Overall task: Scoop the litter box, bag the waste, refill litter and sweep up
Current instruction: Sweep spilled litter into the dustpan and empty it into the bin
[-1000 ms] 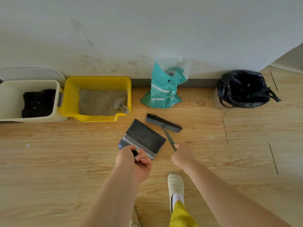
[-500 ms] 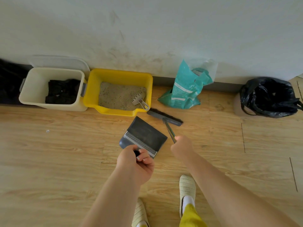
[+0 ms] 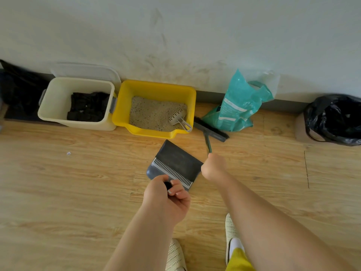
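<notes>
Wood-plank floor (image 3: 58, 192) meets a scuffed white wall (image 3: 175, 36). Against the wall stands the yellow litter box (image 3: 156, 89), filled with litter, a grey scoop (image 3: 178, 117) lying in its right front corner. A cream bin (image 3: 58, 106) holding black material touches its left side. To its right sits a teal litter bag (image 3: 236, 106); a black waste bag (image 3: 336, 118) stands well apart, further right. Your left hand (image 3: 166, 198) is clamped on the handle of the dark dustpan (image 3: 175, 163), which rests on the floor before the box. Your right hand (image 3: 214, 167) grips the brush (image 3: 211, 130), its head on the floor between box and teal bag.
</notes>
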